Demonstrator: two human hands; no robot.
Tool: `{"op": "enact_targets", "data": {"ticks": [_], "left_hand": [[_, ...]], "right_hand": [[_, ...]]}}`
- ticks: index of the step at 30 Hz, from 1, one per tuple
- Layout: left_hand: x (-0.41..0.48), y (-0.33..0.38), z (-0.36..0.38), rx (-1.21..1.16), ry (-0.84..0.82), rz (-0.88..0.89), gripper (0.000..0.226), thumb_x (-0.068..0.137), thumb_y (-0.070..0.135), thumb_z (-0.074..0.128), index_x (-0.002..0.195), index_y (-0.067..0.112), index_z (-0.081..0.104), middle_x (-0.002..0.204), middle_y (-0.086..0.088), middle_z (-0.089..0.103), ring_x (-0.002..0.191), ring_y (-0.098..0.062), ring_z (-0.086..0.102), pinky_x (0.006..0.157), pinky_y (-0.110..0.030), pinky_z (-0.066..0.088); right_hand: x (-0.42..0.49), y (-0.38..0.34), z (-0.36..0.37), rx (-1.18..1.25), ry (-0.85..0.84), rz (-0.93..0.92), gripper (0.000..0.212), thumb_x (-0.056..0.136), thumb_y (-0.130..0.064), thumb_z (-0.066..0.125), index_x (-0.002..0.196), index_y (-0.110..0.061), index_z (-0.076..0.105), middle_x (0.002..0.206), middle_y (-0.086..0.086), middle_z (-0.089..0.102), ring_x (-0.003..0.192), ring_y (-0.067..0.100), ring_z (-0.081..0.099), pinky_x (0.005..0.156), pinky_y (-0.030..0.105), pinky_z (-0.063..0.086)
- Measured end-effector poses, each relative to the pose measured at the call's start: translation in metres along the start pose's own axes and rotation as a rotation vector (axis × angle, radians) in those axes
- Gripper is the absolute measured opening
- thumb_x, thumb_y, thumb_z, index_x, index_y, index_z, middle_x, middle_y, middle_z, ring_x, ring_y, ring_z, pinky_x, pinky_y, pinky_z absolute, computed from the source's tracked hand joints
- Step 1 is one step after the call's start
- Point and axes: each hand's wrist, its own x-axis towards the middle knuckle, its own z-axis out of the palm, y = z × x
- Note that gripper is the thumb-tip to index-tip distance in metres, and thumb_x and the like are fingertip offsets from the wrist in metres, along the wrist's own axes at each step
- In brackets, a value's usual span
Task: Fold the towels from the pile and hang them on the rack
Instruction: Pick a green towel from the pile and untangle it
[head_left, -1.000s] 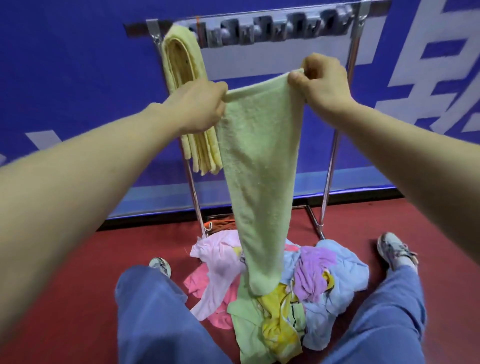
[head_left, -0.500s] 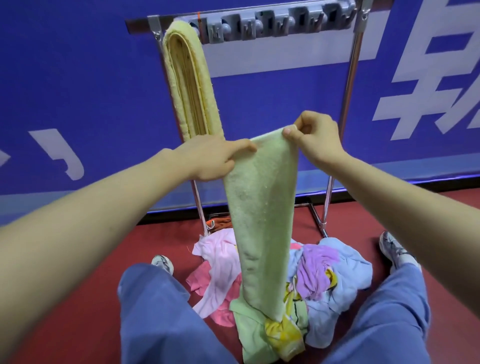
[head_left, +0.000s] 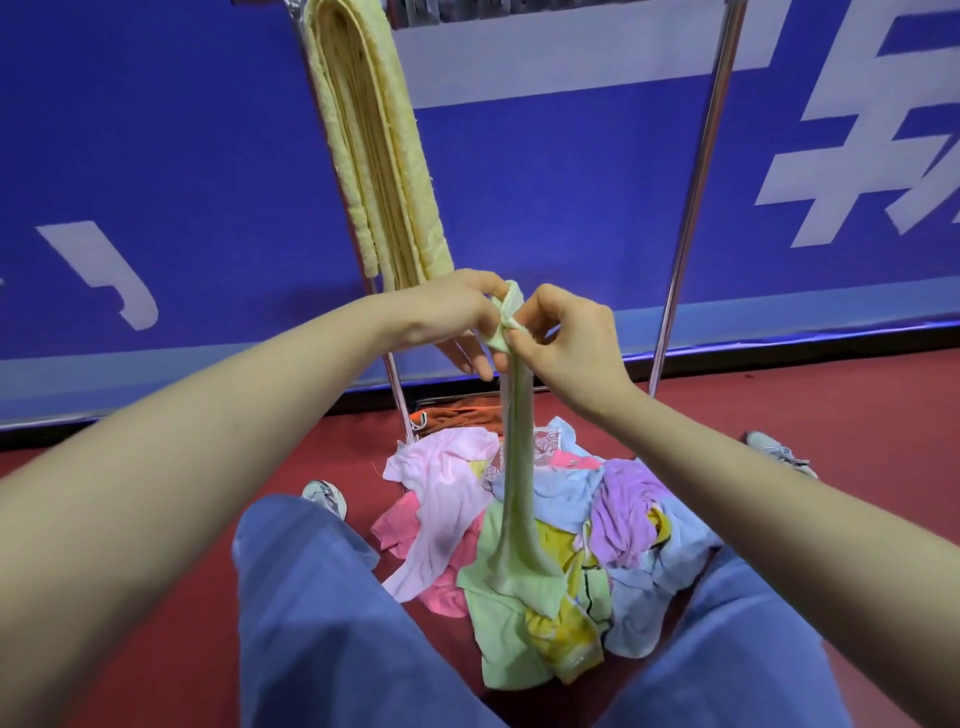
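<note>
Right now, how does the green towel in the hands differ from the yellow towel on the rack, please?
The green towel is bunched narrow, pinched by the left hand and right hand; the yellow towel hangs folded in layers over the rack. The green towel's end reaches the pile; the yellow towel's does not. Both hang vertically.
</note>
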Motion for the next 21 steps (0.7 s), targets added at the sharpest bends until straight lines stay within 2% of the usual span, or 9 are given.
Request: {"op": "enact_targets", "data": {"ticks": [6,10,14,18,21], "left_hand": [[-0.0027,0.0032,-0.0022,-0.006,-0.014,-0.03,0.041,0.088,-0.005,0.038,0.125,0.002,0.052,0.088,-0.023,0.074,0.078,-0.037,0.073,0.087,-0.052,0.056],[-0.001,0.0053,-0.0033,-0.012,-0.02,-0.05,0.04,0.087,-0.005,0.038,0.122,-0.001,0.056,0.088,-0.023,0.074,0.08,-0.038,0.074,0.085,-0.048,0.058],[0.0016,0.007,-0.0049,-0.004,-0.034,-0.057,0.04,0.087,-0.004,0.039,0.122,-0.002,0.058,0.092,-0.022,0.075,0.085,-0.04,0.074,0.087,-0.048,0.059],[0.0021,0.0066,-0.0034,-0.011,-0.035,-0.06,0.042,0.085,-0.004,0.039,0.121,-0.003,0.059,0.096,-0.023,0.074,0.083,-0.037,0.075,0.082,-0.043,0.06],[0.0007,0.0054,-0.0027,-0.045,-0.041,-0.054,0.039,0.083,0.008,0.041,0.112,0.0,0.066,0.096,-0.022,0.075,0.081,-0.037,0.074,0.079,-0.041,0.059]], "right_hand": [[-0.0028,-0.0033,0.0025,0.04,0.017,0.013,0.007,0.078,-0.013,0.071,0.074,-0.01,0.066,0.069,-0.004,0.068,0.066,0.012,0.06,0.062,0.022,0.048],[-0.0023,-0.0062,-0.001,0.057,0.039,-0.007,0.009,0.078,-0.011,0.071,0.072,-0.009,0.064,0.067,-0.004,0.068,0.065,0.013,0.06,0.061,0.02,0.046],[-0.0048,-0.0059,-0.0024,0.029,0.023,-0.062,0.009,0.076,-0.013,0.071,0.072,-0.012,0.063,0.067,-0.005,0.066,0.064,0.013,0.059,0.061,0.028,0.048],[-0.0055,-0.0007,0.0002,-0.02,0.018,-0.104,0.01,0.075,-0.02,0.07,0.073,-0.012,0.064,0.069,-0.004,0.064,0.065,0.016,0.058,0.061,0.037,0.049],[-0.0076,0.0014,0.0009,-0.054,0.005,-0.122,0.013,0.076,-0.025,0.066,0.074,-0.012,0.068,0.07,0.0,0.062,0.064,0.017,0.056,0.059,0.037,0.047]]}}
